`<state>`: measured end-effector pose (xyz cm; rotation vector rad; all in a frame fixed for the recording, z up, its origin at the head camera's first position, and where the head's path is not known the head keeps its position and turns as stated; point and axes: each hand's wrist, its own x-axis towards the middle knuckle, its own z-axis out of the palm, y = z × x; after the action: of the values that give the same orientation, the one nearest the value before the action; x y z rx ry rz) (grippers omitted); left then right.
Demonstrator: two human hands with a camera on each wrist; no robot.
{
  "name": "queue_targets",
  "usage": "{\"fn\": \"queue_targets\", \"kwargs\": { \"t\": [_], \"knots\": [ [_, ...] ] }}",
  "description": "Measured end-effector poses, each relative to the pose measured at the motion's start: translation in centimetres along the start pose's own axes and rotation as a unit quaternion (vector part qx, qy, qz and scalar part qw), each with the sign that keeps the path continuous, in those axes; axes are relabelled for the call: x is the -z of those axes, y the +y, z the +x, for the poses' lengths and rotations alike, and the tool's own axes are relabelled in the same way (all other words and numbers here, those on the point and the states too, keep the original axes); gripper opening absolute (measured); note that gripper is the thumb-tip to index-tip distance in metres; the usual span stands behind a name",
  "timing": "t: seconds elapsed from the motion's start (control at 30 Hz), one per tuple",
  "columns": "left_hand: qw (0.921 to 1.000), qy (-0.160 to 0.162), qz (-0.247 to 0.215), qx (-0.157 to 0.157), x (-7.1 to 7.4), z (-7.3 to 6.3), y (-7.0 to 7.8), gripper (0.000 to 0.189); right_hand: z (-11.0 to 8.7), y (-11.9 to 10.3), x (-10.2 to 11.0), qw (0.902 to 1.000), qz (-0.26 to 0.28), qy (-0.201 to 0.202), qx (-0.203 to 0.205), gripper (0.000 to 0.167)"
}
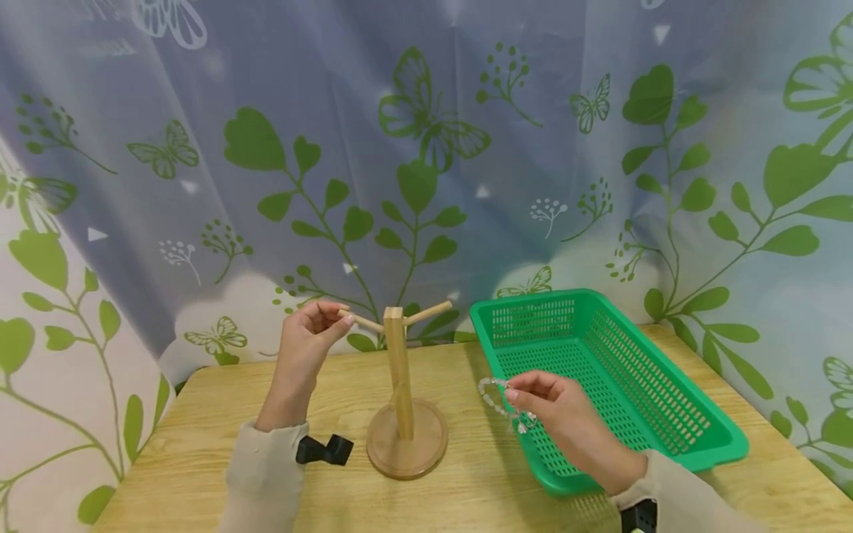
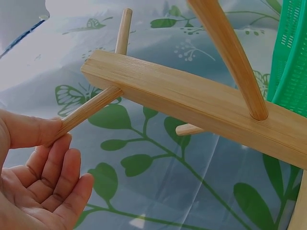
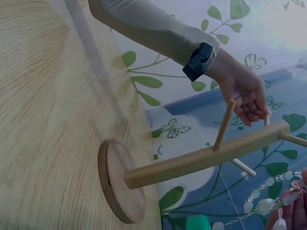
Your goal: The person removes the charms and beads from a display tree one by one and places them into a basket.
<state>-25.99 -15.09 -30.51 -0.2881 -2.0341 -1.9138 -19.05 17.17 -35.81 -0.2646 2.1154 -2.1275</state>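
Note:
A wooden stand with a round base and several slanting pegs stands on the table. My left hand pinches the end of its upper left peg between thumb and forefinger, the other fingers loosely bent in the left wrist view. To the right of the stand, my right hand holds up a bracelet of pale, translucent beads with small charms. The bracelet hangs as an open loop from the fingertips, over the near left edge of the green basket.
A green plastic basket with perforated walls occupies the right side of the wooden table. Behind the table hangs a curtain printed with leaves and butterflies. Each wrist carries a black camera mount.

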Motion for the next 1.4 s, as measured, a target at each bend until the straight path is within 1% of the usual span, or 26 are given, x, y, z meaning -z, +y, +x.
{"fn": "queue_targets", "kwargs": {
  "t": [0.07, 0.17, 0.33, 0.43, 0.57, 0.73, 0.93, 1.1, 1.27, 1.4],
  "knots": [
    [1.0000, 0.000, 0.000, 0.001, 0.0, 0.0, 0.0, 0.009, 0.0, -0.1, 0.4, 0.9999, 0.008, -0.006, -0.011, 0.009],
    [1.0000, -0.001, 0.003, 0.000, 0.0, -0.1, 0.0, 0.012, 0.2, -0.3, 1.0, 0.9996, 0.007, -0.010, -0.024, 0.009],
    [1.0000, -0.001, 0.007, -0.001, 0.0, -0.1, 0.1, 0.014, 0.5, -0.3, 1.7, 0.9991, -0.017, -0.009, -0.039, 0.013],
    [1.0000, -0.002, 0.005, 0.000, 0.0, -0.1, 0.1, 0.011, 0.8, -0.4, 2.1, 0.9986, -0.029, -0.006, -0.044, 0.013],
    [1.0000, -0.002, 0.004, -0.002, 0.0, -0.1, 0.1, 0.011, 1.2, -0.6, 2.9, 0.9983, -0.039, -0.004, -0.043, 0.012],
    [1.0000, 0.000, 0.008, -0.005, 0.0, 0.0, 0.1, 0.014, 1.9, -0.8, 3.8, 0.9990, -0.028, -0.002, -0.034, 0.008],
    [0.9999, -0.002, 0.010, 0.001, 0.0, 0.0, 0.0, 0.015, 2.6, -0.8, 4.9, 0.9990, -0.019, 0.003, -0.040, 0.007],
    [1.0000, -0.001, 0.007, -0.002, -0.1, 0.1, 0.0, 0.013, 3.3, -0.9, 5.6, 0.9992, -0.003, 0.014, -0.037, 0.007],
    [1.0000, -0.002, 0.005, -0.004, -0.1, 0.1, 0.0, 0.008, 3.8, -0.8, 6.4, 0.9991, -0.024, 0.016, -0.031, 0.010],
    [1.0000, -0.002, 0.002, -0.003, 0.0, 0.1, 0.0, 0.008, 4.2, -0.6, 6.8, 0.9989, -0.037, 0.015, -0.026, 0.012]
  ]
}}
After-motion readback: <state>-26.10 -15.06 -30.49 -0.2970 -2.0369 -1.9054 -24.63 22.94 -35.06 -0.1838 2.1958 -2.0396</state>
